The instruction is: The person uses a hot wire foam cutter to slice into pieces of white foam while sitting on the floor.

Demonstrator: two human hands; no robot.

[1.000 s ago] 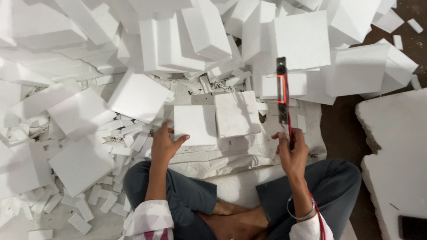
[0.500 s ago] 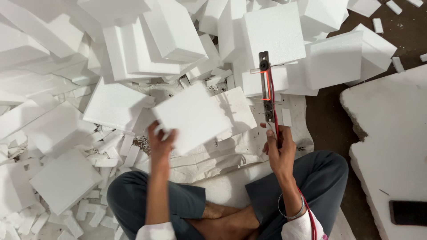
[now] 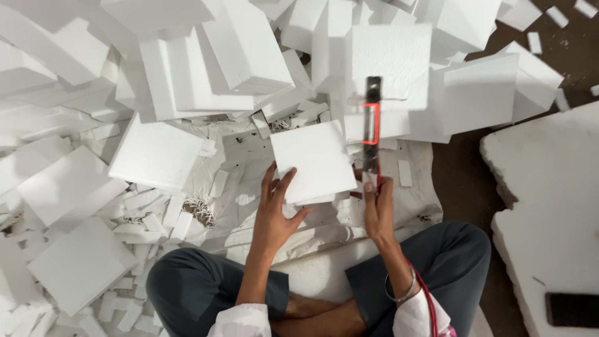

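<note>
One square white foam block [image 3: 317,161] sits in my left hand [image 3: 274,209], fingers spread along its near-left edge and thumb under it, so that grip is pinching the slab and tilting it just above the pale cloth [image 3: 249,206] in front of my crossed legs. My right hand [image 3: 378,209] is pressed together around the handle of a black and red cutting tool [image 3: 372,128], which stands just right of the block, its frame pointing away from me.

Judging by the scene, much cutting is done: many squared blocks lie heaped on the far side [image 3: 212,56] and to the left [image 3: 156,150], and small offcut strips [image 3: 140,215] litter the floor near my left knee. What is left looks like this block's trimming, plus a big uncut foam sheet [image 3: 549,206] lying to my right, with a dark phone [image 3: 571,309] on it.

No container shows; blocks and scraps are loose on cloth and floor.
</note>
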